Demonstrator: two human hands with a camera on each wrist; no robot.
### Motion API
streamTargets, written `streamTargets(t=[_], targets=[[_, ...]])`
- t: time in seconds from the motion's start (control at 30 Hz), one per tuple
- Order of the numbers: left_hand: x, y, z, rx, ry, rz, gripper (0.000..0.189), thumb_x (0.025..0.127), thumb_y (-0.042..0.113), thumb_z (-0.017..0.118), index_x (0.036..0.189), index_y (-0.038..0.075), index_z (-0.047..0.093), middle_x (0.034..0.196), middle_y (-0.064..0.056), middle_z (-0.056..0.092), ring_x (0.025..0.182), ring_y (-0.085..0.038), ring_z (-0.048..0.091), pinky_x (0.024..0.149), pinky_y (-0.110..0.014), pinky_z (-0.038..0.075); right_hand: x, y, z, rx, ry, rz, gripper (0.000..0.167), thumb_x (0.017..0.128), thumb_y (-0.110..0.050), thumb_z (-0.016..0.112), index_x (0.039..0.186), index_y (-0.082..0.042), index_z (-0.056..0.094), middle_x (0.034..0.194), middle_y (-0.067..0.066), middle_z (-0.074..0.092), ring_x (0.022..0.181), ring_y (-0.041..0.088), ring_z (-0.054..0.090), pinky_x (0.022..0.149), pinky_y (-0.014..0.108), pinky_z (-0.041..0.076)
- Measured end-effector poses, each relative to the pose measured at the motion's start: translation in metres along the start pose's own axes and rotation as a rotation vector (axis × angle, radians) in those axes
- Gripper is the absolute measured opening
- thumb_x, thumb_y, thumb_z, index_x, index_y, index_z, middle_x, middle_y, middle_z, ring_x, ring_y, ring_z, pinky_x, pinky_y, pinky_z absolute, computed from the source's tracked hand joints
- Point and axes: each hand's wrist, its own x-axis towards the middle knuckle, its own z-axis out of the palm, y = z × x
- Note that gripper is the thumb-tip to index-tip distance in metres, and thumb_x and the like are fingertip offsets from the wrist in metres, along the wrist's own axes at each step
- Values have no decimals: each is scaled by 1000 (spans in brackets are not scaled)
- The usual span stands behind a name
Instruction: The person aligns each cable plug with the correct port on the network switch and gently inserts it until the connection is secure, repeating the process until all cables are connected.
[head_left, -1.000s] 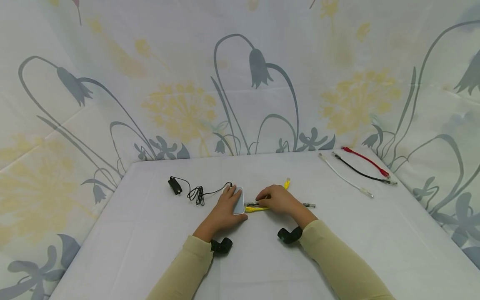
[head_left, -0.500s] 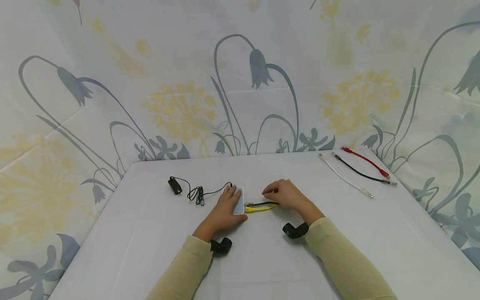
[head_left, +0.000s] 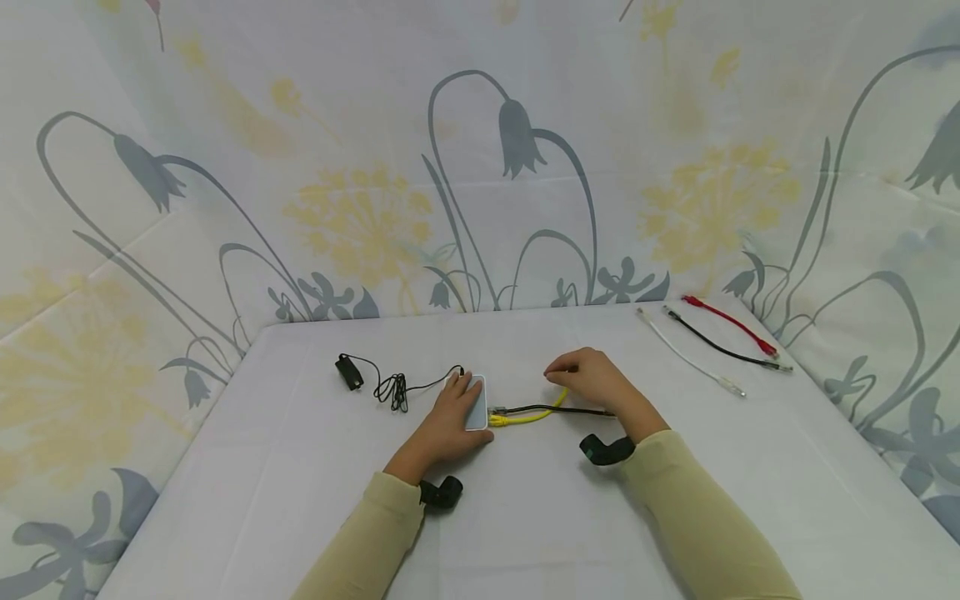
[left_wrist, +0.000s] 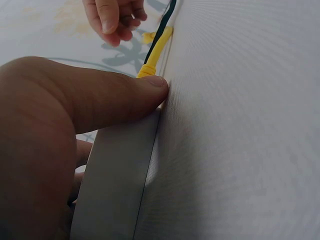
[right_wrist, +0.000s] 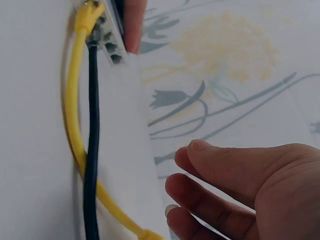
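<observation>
My left hand (head_left: 444, 423) grips a small white network switch (head_left: 477, 410), its thumb along the near side and its fingers over the top. A yellow network cable (right_wrist: 74, 115) and a black network cable (right_wrist: 93, 130) are plugged in side by side at the switch's right side; free ports show beside them in the right wrist view. The cables cross on the table. Just above the yellow cable's far part is my right hand (head_left: 597, 385), its fingers loosely bent with nothing between them. That hand hides the yellow cable's far end in the head view.
A black power adapter (head_left: 349, 372) with a bundled cord (head_left: 393, 390) lies to the left, its lead running to the switch. White (head_left: 686, 350), black (head_left: 720, 342) and red (head_left: 731, 321) network cables lie at the back right. A flowered cloth (head_left: 480, 167) hangs behind the table.
My right hand has moved right and away from me, off the cables, uncovering the length of the black cable. My left hand and the switch have stayed in place.
</observation>
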Motion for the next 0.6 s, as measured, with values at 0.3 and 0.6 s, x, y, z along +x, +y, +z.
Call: streamTargets(t=[0.3,0.6], targets=[[0,-1,0,-2,4,16,82,86,38,69,153,10,30,163,-12,15,152,-31,2,118,-53,21,-6,14,-22,40,28,31,28,96,-30,60,114,-14,72,123,11,66,112,30,60,93,46,48],[0,-2,1,-7,1,28,82,86,38,69,153,9,30,163,-14,15,152,-34,3,118,-55,21,-11,32,-40,27,51,102,36,95,-38,59,119,-13,70,128,15,62,115,34,58,94,50,48]])
